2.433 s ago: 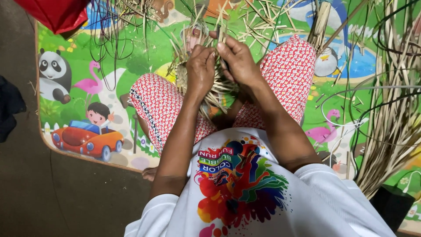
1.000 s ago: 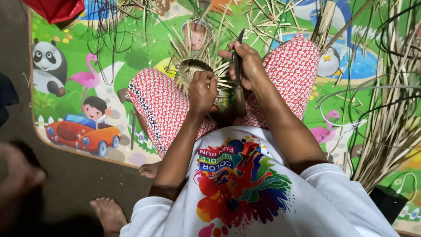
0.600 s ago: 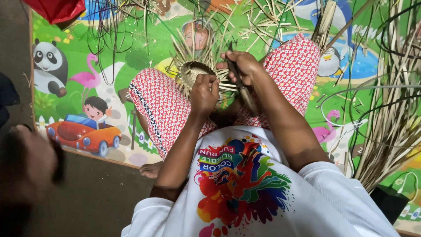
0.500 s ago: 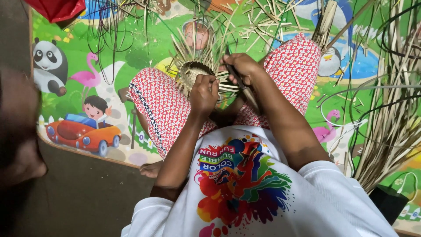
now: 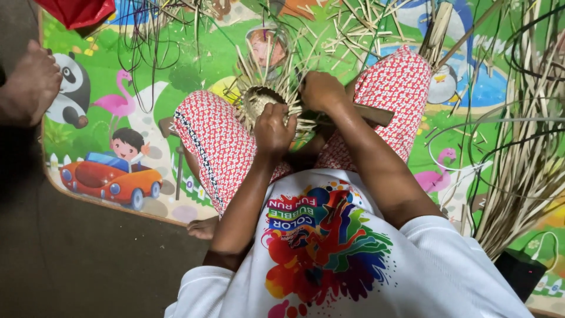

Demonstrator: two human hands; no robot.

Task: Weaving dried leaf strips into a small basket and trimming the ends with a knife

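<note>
Home floor: cartoon play mat [image 5: 118,153], loose cane strips [image 5: 518,176].

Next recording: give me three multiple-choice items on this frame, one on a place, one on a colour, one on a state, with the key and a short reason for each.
1. Where does the bundle of long dry strips lie?
A. at the person's right, on the play mat
B. in the person's lap
C. on the bare floor at the left

2. What colour is the toy car printed on the mat?
A. blue
B. red-orange
C. white

3. How does the left hand stand?
A. flat on the mat
B. raised in the air, empty
C. closed on the small woven basket

Key: 1 A, the strips fan out along the right edge of the mat. 2 B, its body is red-orange. 3 C, its fingers curl on the basket's rim, between the knees.
</note>
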